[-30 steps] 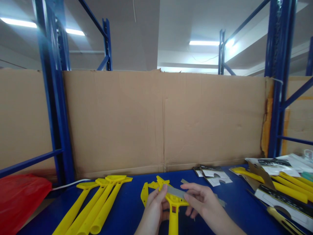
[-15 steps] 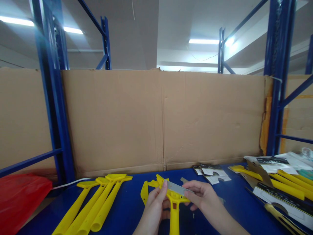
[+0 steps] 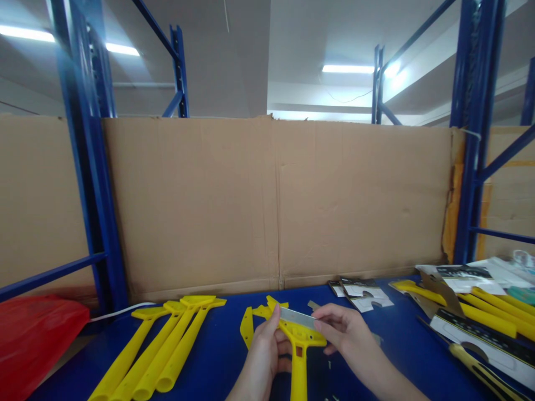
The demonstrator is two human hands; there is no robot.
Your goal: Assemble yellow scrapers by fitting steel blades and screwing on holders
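Between my hands is a yellow scraper handle (image 3: 299, 356) with a wide head and a hollow grip pointing down toward me. A flat grey metal blade (image 3: 297, 317) lies slantwise along the top of that head. My left hand (image 3: 265, 348) is closed around the left side of the head, thumb pressing by the blade's left end. With thumb and fingers, my right hand (image 3: 345, 337) pinches the blade's right end. Behind the head, loose yellow plastic plates (image 3: 247, 327) rest on the blue table (image 3: 217, 345). Small screws (image 3: 330, 365) lie below my right hand.
Several yellow scraper handles (image 3: 184, 351) lie side by side on the left, near a red plastic bag (image 3: 42, 340). Printed cards (image 3: 368, 294) sit at the back. To the right are more yellow handles (image 3: 489, 317), packaging and a screwdriver (image 3: 480, 367). Cardboard (image 3: 200, 206) walls off the rear.
The blade has shifted slightly left and down over the scraper head. My right hand has moved a little left with it, while my left hand keeps its hold.
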